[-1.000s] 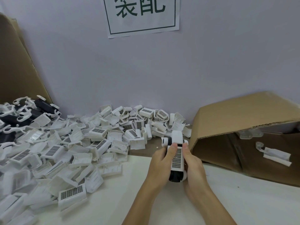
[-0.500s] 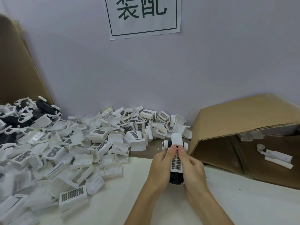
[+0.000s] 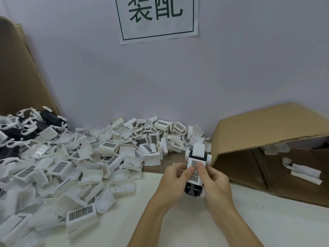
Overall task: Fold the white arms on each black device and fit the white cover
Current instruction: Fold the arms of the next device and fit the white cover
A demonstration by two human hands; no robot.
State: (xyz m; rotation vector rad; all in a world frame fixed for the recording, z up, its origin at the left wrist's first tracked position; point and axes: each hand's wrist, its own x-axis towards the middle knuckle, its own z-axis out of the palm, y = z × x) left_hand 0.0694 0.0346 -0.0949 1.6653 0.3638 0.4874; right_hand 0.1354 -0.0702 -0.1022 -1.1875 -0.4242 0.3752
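While gripped at five o'clock above the pale surface (image 3: 267, 227), black device (image 3: 193, 188) with white cover (image 3: 195, 171) pressed on, left hand (image 3: 175, 180) and right hand (image 3: 213, 182) both closed round it, thumbs on the gridded panel. Probably light, rigid, smooth plastic with thin clips; best held by the side walls. Loose cover pile (image 3: 80, 166) at nine o'clock, tipped cardboard box (image 3: 258, 125) at three, wall sign (image 3: 156, 16) at twelve.

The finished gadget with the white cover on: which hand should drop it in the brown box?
Probably the right hand. The cardboard box lies open on that side, right beside the device both hands hold. The left hand sits nearer the pile of white covers, handy for the next one.
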